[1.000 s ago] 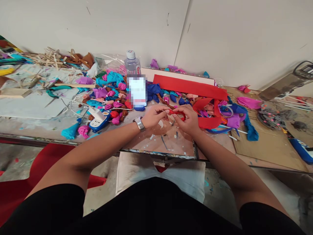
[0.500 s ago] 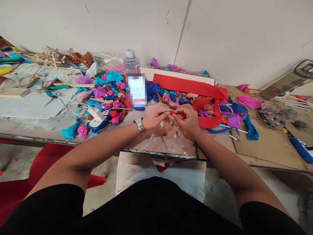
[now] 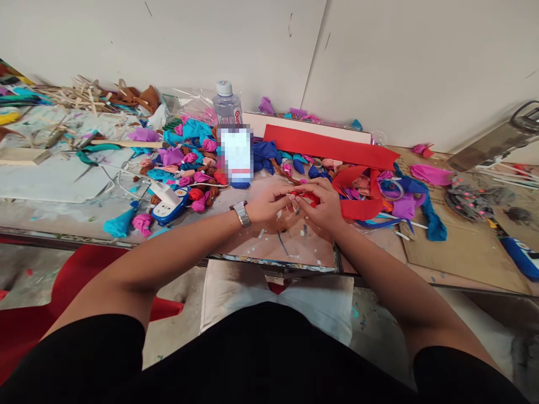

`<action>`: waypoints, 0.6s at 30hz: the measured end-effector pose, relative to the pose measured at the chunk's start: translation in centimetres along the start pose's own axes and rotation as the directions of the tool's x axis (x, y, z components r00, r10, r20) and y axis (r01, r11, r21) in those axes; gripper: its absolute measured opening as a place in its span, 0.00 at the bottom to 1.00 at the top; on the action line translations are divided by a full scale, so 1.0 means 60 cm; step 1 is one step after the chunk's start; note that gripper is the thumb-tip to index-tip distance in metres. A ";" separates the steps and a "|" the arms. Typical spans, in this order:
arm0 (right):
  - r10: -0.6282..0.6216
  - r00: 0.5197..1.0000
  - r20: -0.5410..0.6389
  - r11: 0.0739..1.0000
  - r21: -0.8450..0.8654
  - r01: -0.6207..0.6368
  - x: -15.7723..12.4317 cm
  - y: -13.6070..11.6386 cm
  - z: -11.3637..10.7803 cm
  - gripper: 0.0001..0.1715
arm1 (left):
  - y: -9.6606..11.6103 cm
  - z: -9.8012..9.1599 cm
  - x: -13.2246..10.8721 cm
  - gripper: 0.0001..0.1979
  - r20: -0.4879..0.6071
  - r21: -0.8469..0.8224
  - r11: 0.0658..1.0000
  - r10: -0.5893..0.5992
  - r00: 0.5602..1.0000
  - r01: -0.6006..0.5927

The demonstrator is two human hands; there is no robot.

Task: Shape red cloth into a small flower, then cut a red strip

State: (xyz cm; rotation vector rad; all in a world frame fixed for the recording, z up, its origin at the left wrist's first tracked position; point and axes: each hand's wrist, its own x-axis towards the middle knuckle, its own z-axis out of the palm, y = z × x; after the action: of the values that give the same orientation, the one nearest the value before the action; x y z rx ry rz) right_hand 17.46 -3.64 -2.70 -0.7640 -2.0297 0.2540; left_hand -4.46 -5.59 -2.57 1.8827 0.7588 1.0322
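Over the work table (image 3: 290, 247) both my hands meet around a small red piece of crepe paper or cloth (image 3: 310, 197). My left hand (image 3: 273, 203), with a metal watch on its wrist, pinches the near end between thumb and fingers. My right hand (image 3: 322, 203) has its fingers curled round the rest, so much of the red piece is hidden. Just to the right lie red strips (image 3: 364, 207) in a loose loop. Behind the hands a long flat red strip (image 3: 328, 147) rests on a pale board.
A heap of rolled paper or cloth flowers (image 3: 189, 160) spreads to the left, near a phone (image 3: 236, 154) and a water bottle (image 3: 226, 104). A blue power strip (image 3: 170, 209), green-handled pliers (image 3: 95, 152), cardboard (image 3: 458, 252) and a dark tumbler (image 3: 484, 143) surround the work spot.
My thumbs and fingertips have shifted slightly on the red piece, and less of it shows between them. The camera view has moved a little; other things lie as before.
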 end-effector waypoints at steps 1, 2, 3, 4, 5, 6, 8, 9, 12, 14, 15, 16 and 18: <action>-0.022 1.000 -0.009 1.000 -0.004 0.022 -0.001 0.002 0.001 0.13 | -0.001 0.000 0.000 0.29 -0.001 -0.011 1.000 -0.003 1.000 0.003; -0.048 0.999 -0.019 0.999 -0.006 0.048 -0.001 0.005 0.002 0.13 | -0.001 0.000 0.000 0.30 -0.003 -0.023 1.000 -0.003 1.000 0.003; -0.072 0.997 -0.031 0.997 -0.006 0.071 -0.001 0.006 0.002 0.12 | -0.002 0.001 0.000 0.30 -0.002 -0.035 0.999 -0.001 1.000 0.001; -0.093 0.995 -0.043 0.996 -0.005 0.093 -0.001 0.007 0.002 0.12 | -0.002 0.001 0.000 0.30 -0.002 -0.050 0.999 0.000 1.000 0.000; -0.110 0.992 -0.053 0.994 -0.005 0.110 0.000 0.007 0.002 0.11 | -0.002 0.002 0.000 0.30 0.002 -0.065 0.998 0.000 1.000 0.000; -0.120 0.991 -0.061 0.993 -0.006 0.120 0.001 0.006 0.002 0.10 | -0.001 0.002 0.000 0.30 0.007 -0.081 0.997 -0.002 1.000 0.002; -0.116 0.991 -0.061 0.993 -0.014 0.115 0.003 0.003 0.001 0.09 | 0.000 0.003 0.000 0.30 0.015 -0.107 0.994 -0.013 1.000 0.015; -0.107 0.993 -0.053 0.994 -0.020 0.106 0.003 0.002 0.001 0.09 | 0.000 0.003 0.000 0.30 0.016 -0.117 0.993 -0.021 1.000 0.023; -0.088 0.995 -0.043 0.995 -0.040 0.087 0.003 0.000 0.001 0.09 | -0.002 0.004 0.000 0.30 0.018 -0.144 0.987 -0.067 0.998 0.069; -0.097 0.994 -0.055 0.994 -0.054 0.094 0.002 0.001 0.001 0.09 | -0.005 0.005 -0.001 0.31 -0.005 -0.163 0.979 -0.124 0.992 0.121; -0.099 0.993 -0.057 0.993 -0.064 0.095 0.002 0.001 0.001 0.09 | -0.007 0.005 -0.001 0.31 -0.026 -0.171 0.975 -0.152 0.988 0.145; -0.098 0.994 -0.052 0.993 -0.073 0.094 0.002 0.001 0.000 0.09 | -0.009 0.004 -0.001 0.31 -0.046 -0.175 0.971 -0.174 0.984 0.163; -0.086 0.996 -0.023 0.993 -0.086 0.084 0.003 -0.001 -0.001 0.09 | -0.011 0.003 0.000 0.31 -0.068 -0.166 0.970 -0.189 0.980 0.175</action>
State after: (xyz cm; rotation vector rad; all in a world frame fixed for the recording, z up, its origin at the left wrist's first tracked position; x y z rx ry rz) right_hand 17.43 -3.59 -2.51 -0.7275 -2.0531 0.1094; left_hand -4.36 -5.39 -3.21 1.6103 0.8546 1.0284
